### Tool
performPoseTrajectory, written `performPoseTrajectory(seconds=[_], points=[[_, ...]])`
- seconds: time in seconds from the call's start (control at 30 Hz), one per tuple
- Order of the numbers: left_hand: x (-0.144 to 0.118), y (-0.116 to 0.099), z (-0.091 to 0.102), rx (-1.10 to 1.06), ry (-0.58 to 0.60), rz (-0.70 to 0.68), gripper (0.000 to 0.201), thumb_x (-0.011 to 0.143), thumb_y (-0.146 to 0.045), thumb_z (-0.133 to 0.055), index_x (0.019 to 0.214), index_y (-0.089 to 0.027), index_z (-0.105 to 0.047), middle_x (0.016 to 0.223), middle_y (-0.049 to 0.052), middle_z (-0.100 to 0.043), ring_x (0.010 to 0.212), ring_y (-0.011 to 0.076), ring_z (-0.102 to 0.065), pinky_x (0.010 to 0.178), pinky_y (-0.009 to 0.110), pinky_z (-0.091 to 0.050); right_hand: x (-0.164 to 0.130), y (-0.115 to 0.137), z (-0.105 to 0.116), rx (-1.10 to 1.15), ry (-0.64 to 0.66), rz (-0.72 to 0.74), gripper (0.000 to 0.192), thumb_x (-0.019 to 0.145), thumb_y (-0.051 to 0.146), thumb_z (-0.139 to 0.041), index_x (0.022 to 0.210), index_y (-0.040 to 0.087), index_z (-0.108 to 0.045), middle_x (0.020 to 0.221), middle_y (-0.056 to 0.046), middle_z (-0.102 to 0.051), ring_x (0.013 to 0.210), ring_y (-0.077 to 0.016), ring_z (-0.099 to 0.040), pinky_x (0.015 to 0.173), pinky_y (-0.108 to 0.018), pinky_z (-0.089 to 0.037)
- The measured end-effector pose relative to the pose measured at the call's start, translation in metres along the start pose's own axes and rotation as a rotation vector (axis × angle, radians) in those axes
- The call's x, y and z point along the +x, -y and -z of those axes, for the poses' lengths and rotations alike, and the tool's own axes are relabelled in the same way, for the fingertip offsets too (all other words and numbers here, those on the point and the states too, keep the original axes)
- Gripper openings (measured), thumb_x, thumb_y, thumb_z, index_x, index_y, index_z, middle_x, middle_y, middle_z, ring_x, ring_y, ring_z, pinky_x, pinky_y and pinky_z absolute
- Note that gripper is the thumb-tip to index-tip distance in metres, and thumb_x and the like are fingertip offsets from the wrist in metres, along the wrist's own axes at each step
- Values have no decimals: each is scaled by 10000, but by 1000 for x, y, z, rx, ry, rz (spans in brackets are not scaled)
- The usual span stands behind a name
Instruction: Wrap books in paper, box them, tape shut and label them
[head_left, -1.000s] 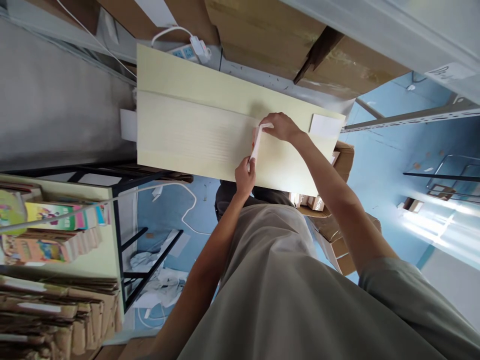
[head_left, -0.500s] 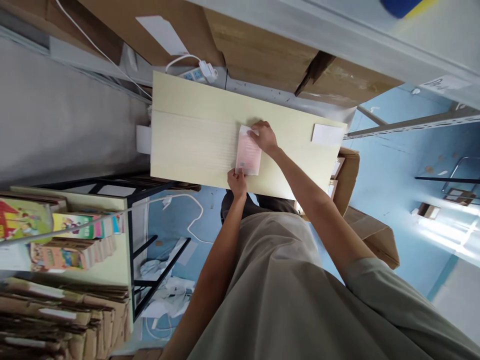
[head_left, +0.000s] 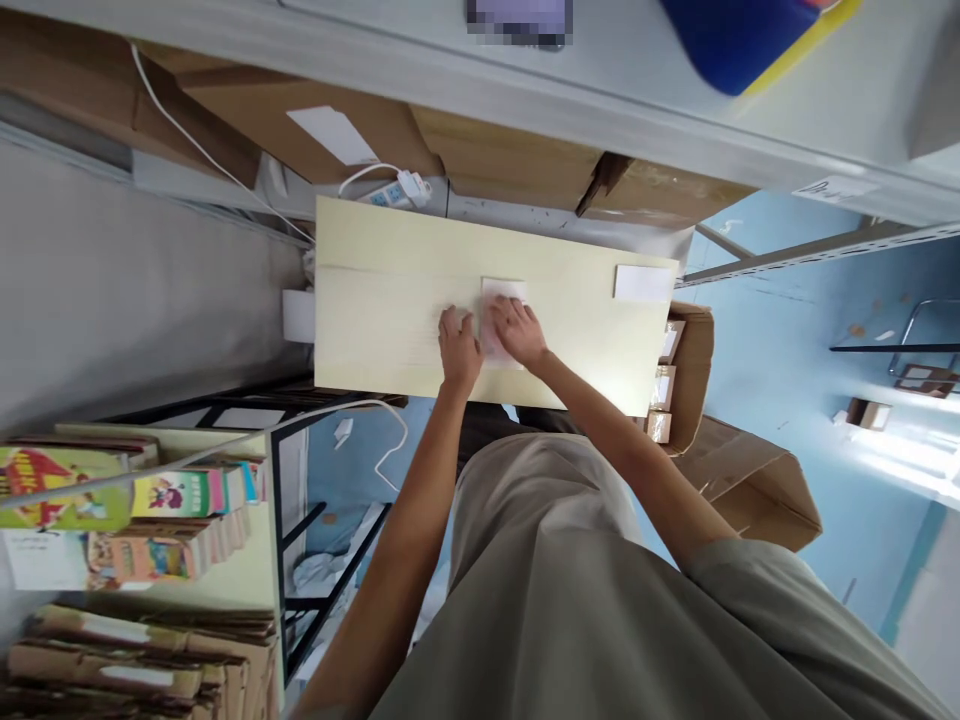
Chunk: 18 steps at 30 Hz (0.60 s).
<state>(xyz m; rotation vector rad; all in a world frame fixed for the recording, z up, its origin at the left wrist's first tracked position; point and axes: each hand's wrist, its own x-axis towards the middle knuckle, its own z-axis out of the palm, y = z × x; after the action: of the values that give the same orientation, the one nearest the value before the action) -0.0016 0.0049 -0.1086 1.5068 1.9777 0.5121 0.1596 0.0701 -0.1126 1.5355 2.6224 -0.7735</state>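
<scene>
A flat pink packet with a whitish top edge (head_left: 504, 288) lies on the pale yellow tabletop (head_left: 375, 240). My right hand (head_left: 519, 330) rests across its middle, fingers spread and slightly bent, hiding much of it. Just left of the packet, my left hand (head_left: 460, 352) is on the tabletop with its fingers apart and nothing visible in them. Beneath and beside that hand shows a faint, see-through ribbed sheet (head_left: 421, 335). Whether this sheet is joined to the packet I cannot tell.
A white rectangular pad (head_left: 643, 283) sits at the table's right end. Behind the table are a power strip (head_left: 394, 193) and cardboard boxes (head_left: 510, 170). An open carton (head_left: 694, 380) adjoins the right edge. Colourful books (head_left: 172, 495) fill a shelf at lower left, above folded cardboard (head_left: 135, 650).
My right hand has moved from the packet's top edge down onto its middle. My left hand has let go of the bottom edge and shifted to the packet's left. The view has tilted upward.
</scene>
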Motion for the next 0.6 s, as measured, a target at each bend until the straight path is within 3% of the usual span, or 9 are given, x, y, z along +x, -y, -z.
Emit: performPoseTrajectory(seconds=[0.07, 0.17, 0.37, 0.5, 0.6], points=[[11, -2, 2, 71, 85, -28, 629, 1009, -83, -601, 1611, -265, -622, 1797, 160, -528, 1747, 361, -432, 1426, 581, -426, -15, 5, -1, 22, 58, -26, 485, 1177, 134, -415, 1584, 89, -675, 1764, -257, -571, 1612, -402, -542, 1260, -578, -550], [17, -5, 9, 177, 171, -57, 596, 1011, -92, -599, 1592, -213, -664, 1864, 188, -433, 1792, 395, -340, 1441, 606, -393, -29, 10, 0, 79, 76, -79, 522, 1164, 116, -431, 1642, 98, -640, 1827, -224, -511, 1694, -386, -467, 1292, -559, -543], [29, -23, 39, 210, 274, -44, 602, 925, -116, -699, 1527, -139, -713, 1804, 259, -494, 1732, 485, -428, 1394, 640, -457, -41, 32, 28, 133, 51, -165, 550, 1071, 53, -564, 1607, 112, -673, 1819, -235, -518, 1712, -354, -476, 1341, -553, -521], [44, -55, 80, 74, 31, -214, 461, 970, -142, -665, 1412, -201, -782, 1675, 186, -654, 1686, 406, -510, 1419, 597, -441, -41, 48, 80, 107, -176, -124, 475, 1147, 198, -537, 1592, 122, -683, 1760, -246, -583, 1674, -375, -519, 1330, -580, -527], [67, -89, 127, -49, -203, -352, 298, 1012, -177, -645, 1247, -240, -816, 1540, 150, -739, 1566, 349, -627, 1384, 562, -488, -17, 69, 142, 84, -425, -40, 484, 1205, 322, -465, 1620, 165, -659, 1713, -220, -625, 1614, -366, -574, 1320, -569, -531]])
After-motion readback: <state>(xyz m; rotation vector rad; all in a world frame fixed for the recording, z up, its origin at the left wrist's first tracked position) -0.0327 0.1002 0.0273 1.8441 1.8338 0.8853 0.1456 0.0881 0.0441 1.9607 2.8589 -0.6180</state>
